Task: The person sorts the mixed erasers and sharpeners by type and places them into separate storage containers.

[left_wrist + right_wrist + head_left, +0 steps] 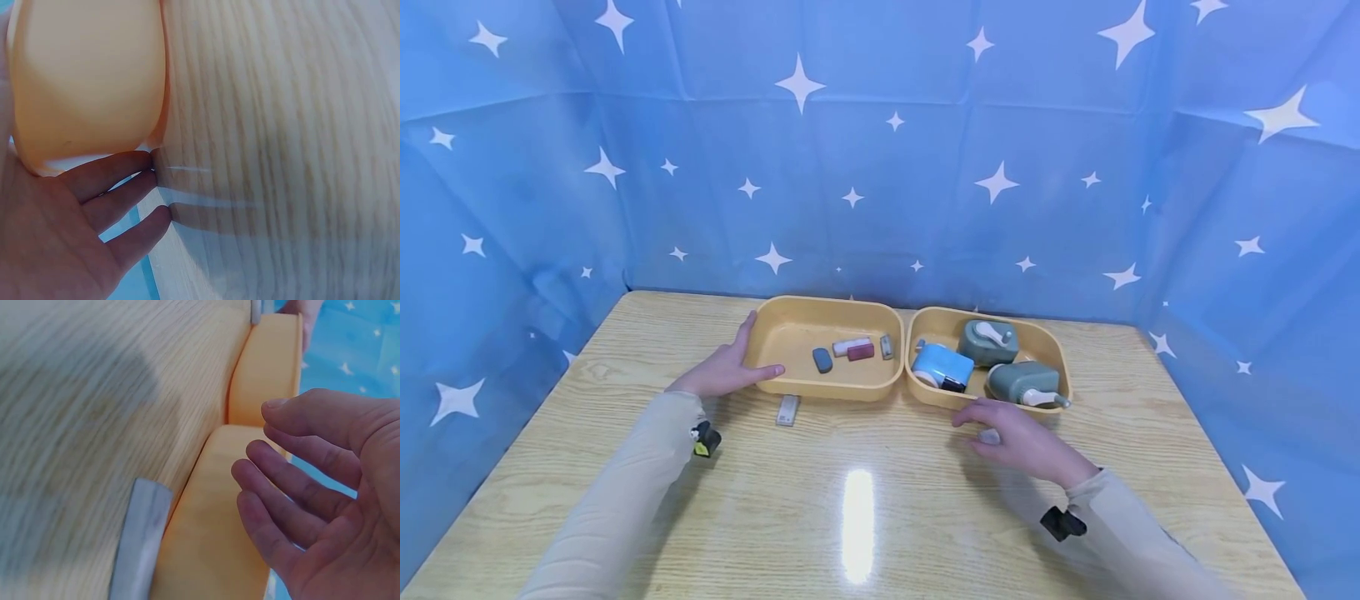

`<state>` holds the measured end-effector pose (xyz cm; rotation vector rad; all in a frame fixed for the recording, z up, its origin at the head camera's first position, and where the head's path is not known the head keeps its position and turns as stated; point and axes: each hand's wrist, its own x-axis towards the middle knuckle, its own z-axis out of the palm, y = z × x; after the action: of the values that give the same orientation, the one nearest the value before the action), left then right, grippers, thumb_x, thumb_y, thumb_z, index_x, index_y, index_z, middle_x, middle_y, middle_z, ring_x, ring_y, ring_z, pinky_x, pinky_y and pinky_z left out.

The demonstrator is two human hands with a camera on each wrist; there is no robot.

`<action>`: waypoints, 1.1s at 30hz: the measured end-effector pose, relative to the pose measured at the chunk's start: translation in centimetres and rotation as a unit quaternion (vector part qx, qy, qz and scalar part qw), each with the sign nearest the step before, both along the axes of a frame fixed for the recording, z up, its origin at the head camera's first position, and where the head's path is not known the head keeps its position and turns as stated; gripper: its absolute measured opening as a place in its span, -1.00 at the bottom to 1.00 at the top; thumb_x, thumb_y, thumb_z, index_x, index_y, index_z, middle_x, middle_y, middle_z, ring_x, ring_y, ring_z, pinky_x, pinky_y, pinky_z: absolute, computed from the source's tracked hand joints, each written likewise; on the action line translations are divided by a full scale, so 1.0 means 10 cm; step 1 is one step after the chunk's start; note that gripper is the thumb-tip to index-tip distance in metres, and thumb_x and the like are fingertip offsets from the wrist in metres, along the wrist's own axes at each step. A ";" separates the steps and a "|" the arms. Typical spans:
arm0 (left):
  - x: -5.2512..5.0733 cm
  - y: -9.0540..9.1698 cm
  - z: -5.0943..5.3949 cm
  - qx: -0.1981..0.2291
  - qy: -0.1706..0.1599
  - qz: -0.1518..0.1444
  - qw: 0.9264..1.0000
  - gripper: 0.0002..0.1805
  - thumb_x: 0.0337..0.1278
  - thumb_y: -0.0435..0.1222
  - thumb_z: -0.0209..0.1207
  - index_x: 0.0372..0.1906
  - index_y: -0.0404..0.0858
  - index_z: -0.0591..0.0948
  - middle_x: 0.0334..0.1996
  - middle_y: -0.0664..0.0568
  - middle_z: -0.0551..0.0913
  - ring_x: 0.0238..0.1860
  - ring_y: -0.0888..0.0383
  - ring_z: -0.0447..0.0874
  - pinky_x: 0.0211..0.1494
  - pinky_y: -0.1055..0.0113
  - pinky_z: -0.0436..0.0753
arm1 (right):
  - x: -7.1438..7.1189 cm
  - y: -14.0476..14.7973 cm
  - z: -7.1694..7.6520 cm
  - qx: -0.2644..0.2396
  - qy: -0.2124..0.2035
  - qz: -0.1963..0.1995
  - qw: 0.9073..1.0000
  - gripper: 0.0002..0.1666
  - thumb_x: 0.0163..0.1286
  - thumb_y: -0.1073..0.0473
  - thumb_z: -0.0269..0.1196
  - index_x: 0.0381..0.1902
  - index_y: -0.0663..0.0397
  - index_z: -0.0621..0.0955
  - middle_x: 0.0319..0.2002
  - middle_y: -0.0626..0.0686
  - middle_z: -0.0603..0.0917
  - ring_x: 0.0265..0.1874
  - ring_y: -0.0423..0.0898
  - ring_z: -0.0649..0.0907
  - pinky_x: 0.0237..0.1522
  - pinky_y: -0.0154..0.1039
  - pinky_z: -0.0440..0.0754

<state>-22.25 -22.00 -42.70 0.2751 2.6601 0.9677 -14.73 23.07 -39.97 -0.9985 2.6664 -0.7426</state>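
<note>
My left hand (722, 371) touches the left end of the left yellow bin (820, 389), its thumb over the front rim; in the left wrist view, spread fingers (119, 172) lie along the bin's outer wall. Inside are a blue block (822, 360), a white block (842, 347), a red block (861, 352) and a small grey block (887, 347), eraser-like in shape. My right hand (1018, 437) hovers before the right yellow bin (934, 400), fingers loosely bent and holding nothing. That bin holds a light-blue sharpener-like device (946, 363) and two grey-green ones (988, 343) with white cranks.
A pale grey block (787, 410) lies on the wooden table (760, 508) before the left bin. Another grey block (140, 537) stands out beside the right bin, partly under my right hand in the head view. A blue star-patterned curtain (880, 225) surrounds the table.
</note>
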 end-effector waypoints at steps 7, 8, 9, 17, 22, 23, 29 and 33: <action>0.00 0.00 0.00 -0.002 0.003 -0.001 1.000 0.29 0.08 0.29 0.15 0.50 -0.20 -0.47 0.21 -0.58 0.32 0.22 -0.33 0.38 0.23 -0.16 0.36 | 0.06 0.11 -0.06 -0.028 -0.011 -0.019 0.999 -0.65 0.28 0.39 0.27 0.03 0.13 0.62 -0.02 -0.04 0.64 0.01 -0.02 0.59 -0.02 0.02 0.56; 0.00 0.00 0.00 -0.004 0.005 -0.003 1.000 0.29 0.09 0.29 0.15 0.49 -0.21 -0.48 0.21 -0.59 0.32 0.22 -0.34 0.38 0.22 -0.16 0.36 | 0.06 0.12 -0.07 -0.028 -0.005 -0.019 0.999 -0.65 0.27 0.39 0.28 0.03 0.13 0.62 -0.02 -0.04 0.64 0.00 -0.02 0.59 -0.02 0.01 0.57; 0.00 0.00 0.01 -0.003 0.004 -0.002 1.000 0.29 0.09 0.29 0.15 0.49 -0.21 -0.48 0.21 -0.59 0.32 0.22 -0.34 0.38 0.22 -0.16 0.36 | 0.07 0.13 -0.08 -0.029 0.002 -0.018 0.999 -0.65 0.26 0.40 0.29 0.02 0.13 0.62 -0.03 -0.03 0.65 -0.01 -0.03 0.60 -0.03 0.01 0.57; 0.01 0.01 0.01 -0.003 -0.002 0.002 1.000 0.30 0.08 0.29 0.16 0.50 -0.19 -0.48 0.23 -0.59 0.29 0.24 -0.36 0.35 0.25 -0.17 0.33 | 0.11 0.24 -0.15 -0.043 0.031 -0.024 0.998 -0.64 0.23 0.40 0.32 0.00 0.17 0.63 -0.05 0.01 0.67 -0.04 0.00 0.62 -0.06 0.01 0.59; 0.02 0.01 -0.01 -0.002 -0.005 0.004 1.000 0.30 0.07 0.31 0.15 0.49 -0.17 -0.49 0.24 -0.58 0.29 0.25 -0.38 0.31 0.26 -0.20 0.30 | 0.14 0.30 -0.19 -0.045 0.033 -0.033 0.998 -0.62 0.19 0.42 0.34 0.00 0.20 0.63 -0.06 0.04 0.67 -0.08 0.02 0.63 -0.08 -0.02 0.60; 0.02 0.01 -0.01 -0.002 -0.005 0.004 1.000 0.30 0.07 0.31 0.15 0.49 -0.16 -0.49 0.24 -0.58 0.29 0.25 -0.38 0.31 0.26 -0.20 0.30 | 0.14 0.31 -0.20 -0.044 0.034 -0.037 0.998 -0.62 0.19 0.42 0.34 0.00 0.20 0.63 -0.06 0.04 0.66 -0.09 0.02 0.63 -0.08 -0.04 0.60; 0.02 0.00 0.00 0.002 -0.005 0.004 1.000 0.30 0.07 0.30 0.15 0.49 -0.17 -0.50 0.23 -0.57 0.31 0.25 -0.37 0.32 0.26 -0.20 0.30 | 0.17 0.36 -0.27 -0.035 0.050 -0.065 0.996 -0.63 0.16 0.39 0.37 -0.03 0.17 0.65 -0.07 0.01 0.65 -0.08 0.01 0.62 -0.07 -0.03 0.59; 0.02 0.00 0.00 0.001 -0.004 0.004 1.000 0.30 0.08 0.30 0.15 0.49 -0.18 -0.49 0.22 -0.57 0.32 0.24 -0.37 0.33 0.25 -0.19 0.31 | 0.18 0.39 -0.32 -0.035 0.056 -0.080 0.995 -0.62 0.15 0.39 0.38 -0.04 0.14 0.66 -0.05 0.01 0.64 -0.06 0.02 0.61 -0.06 0.00 0.58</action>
<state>-22.01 -21.96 -42.66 0.2595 2.6548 0.9732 -12.92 26.98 -43.17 -0.8742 2.8624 -0.8394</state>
